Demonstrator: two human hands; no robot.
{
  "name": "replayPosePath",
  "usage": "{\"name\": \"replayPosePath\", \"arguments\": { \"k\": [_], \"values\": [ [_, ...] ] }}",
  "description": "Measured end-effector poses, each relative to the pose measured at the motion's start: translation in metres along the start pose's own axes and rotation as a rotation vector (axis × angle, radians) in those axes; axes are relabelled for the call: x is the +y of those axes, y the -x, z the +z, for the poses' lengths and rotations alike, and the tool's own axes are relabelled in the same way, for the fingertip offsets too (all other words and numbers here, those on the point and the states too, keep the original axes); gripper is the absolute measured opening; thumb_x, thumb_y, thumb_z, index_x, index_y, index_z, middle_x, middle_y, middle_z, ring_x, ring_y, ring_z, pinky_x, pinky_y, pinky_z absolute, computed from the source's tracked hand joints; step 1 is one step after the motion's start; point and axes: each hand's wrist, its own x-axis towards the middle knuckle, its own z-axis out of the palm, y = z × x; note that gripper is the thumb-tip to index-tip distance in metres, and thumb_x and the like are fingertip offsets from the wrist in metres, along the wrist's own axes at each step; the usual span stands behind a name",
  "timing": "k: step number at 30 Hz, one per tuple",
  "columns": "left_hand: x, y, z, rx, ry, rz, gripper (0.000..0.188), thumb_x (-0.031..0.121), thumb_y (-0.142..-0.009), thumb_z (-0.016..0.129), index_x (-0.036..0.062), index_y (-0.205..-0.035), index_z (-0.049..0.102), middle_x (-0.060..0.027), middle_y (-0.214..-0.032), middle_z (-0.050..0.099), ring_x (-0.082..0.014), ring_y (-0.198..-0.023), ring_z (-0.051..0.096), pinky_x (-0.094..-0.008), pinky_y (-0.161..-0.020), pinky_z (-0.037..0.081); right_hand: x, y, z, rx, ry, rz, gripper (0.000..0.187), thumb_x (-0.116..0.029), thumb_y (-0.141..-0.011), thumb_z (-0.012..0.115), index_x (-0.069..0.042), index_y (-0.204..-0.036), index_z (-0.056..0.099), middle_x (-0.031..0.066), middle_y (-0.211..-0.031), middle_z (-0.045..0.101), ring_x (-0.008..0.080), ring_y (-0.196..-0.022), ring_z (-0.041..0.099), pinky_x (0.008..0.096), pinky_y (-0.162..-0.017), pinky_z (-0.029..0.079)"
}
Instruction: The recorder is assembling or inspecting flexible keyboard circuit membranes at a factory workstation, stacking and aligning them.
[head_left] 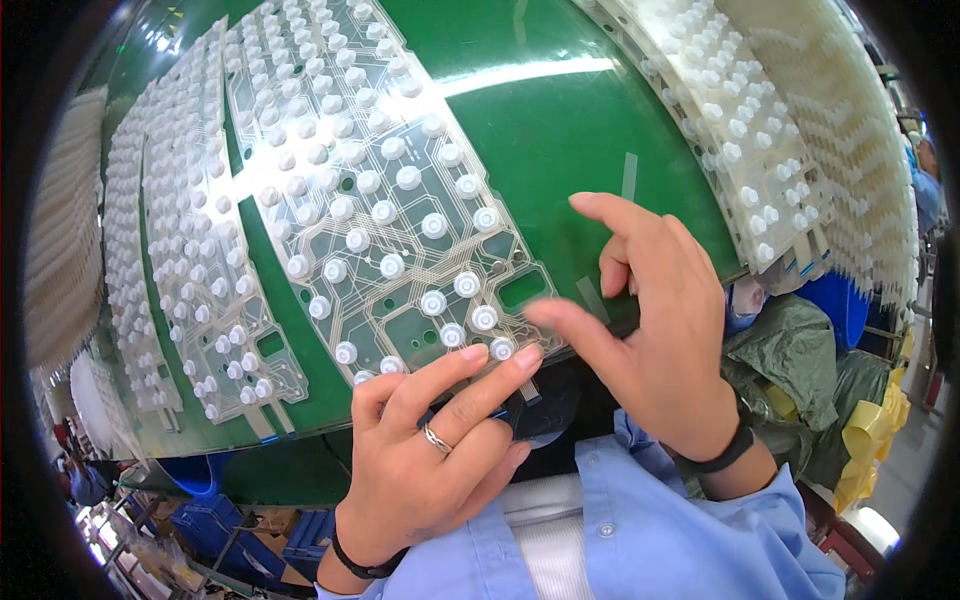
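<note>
In front of me a clear keyboard membrane sheet (412, 262), traced with pale circuit lines and dotted with white rubber domes, lies on a green table (545, 130). My left hand (432, 450), wearing a ring, rests two outstretched fingertips at the sheet's near edge, beside the domes there; its other fingers are bent and I see nothing in it. Over the sheet's near right corner hovers my right hand (665, 325), thumb and fingers spread apart with nothing between them. Its thumb tip is closest to the corner; whether it touches cannot be told.
More domed membrane sheets (205, 290) lie to the left. At the right sits a stack of domed sheets (735, 130), beside tall layered piles (840, 150). Clear tape strips (629, 177) stick to the table. Dark green bags (790, 360) and a blue bin (835, 305) stand beyond its right edge.
</note>
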Motion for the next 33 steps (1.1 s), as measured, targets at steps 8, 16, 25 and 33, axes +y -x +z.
{"name": "replayPosePath", "arguments": {
  "k": [8, 16, 25, 33],
  "values": [
    [-0.017, 0.028, -0.025, 0.104, 0.105, -0.099, 0.026, 0.031, -0.086, 0.067, 0.0121, -0.072, 0.057, -0.0094, -0.136, 0.059, -0.0339, -0.133, 0.047, -0.0486, -0.101, 0.035, -0.004, 0.051, -0.009, 0.073, -0.755, 0.358, 0.017, -0.015, -0.096, 0.057, -0.002, -0.084, 0.056, 0.0006, -0.073, 0.051, 0.0045, -0.064, 0.043, 0.0211, -0.056, 0.034],
    [-0.012, 0.084, -0.073, 0.177, 0.436, -0.008, 0.015, 0.022, -0.093, 0.061, 0.0072, -0.088, 0.061, -0.0109, -0.125, 0.064, -0.0331, -0.124, 0.055, -0.0451, -0.099, 0.044, -0.031, 0.073, -0.014, -0.382, -0.550, 0.499, 0.027, -0.019, -0.100, 0.056, -0.001, -0.079, 0.059, -0.0043, -0.064, 0.050, 0.0051, -0.059, 0.042, 0.0268, -0.051, 0.031],
    [-0.255, 0.348, -0.260, 1.221, -0.935, -0.898, 0.031, 0.027, -0.100, 0.053, 0.0002, -0.108, 0.068, -0.0182, -0.103, 0.070, -0.0287, -0.094, 0.066, -0.0368, -0.087, 0.049, -0.034, 0.061, -0.008, 0.064, -1.023, 0.542, 0.053, -0.011, -0.095, 0.054, 0.003, -0.142, 0.036, 0.0197, -0.124, 0.058, 0.0206, -0.081, 0.068, 0.0302, -0.069, 0.057],
    [-0.326, 0.349, -0.197, 0.959, -0.671, -0.701, 0.028, 0.027, -0.089, 0.065, 0.0009, -0.102, 0.065, -0.0177, -0.118, 0.067, -0.0357, -0.121, 0.056, -0.0463, -0.100, 0.041, -0.006, 0.037, -0.075, 0.459, -1.149, 0.437, 0.058, 0.000, -0.091, 0.051, 0.002, -0.146, 0.033, 0.0211, -0.130, 0.054, 0.0273, -0.111, 0.061, 0.0349, -0.079, 0.059]
  ]
}}
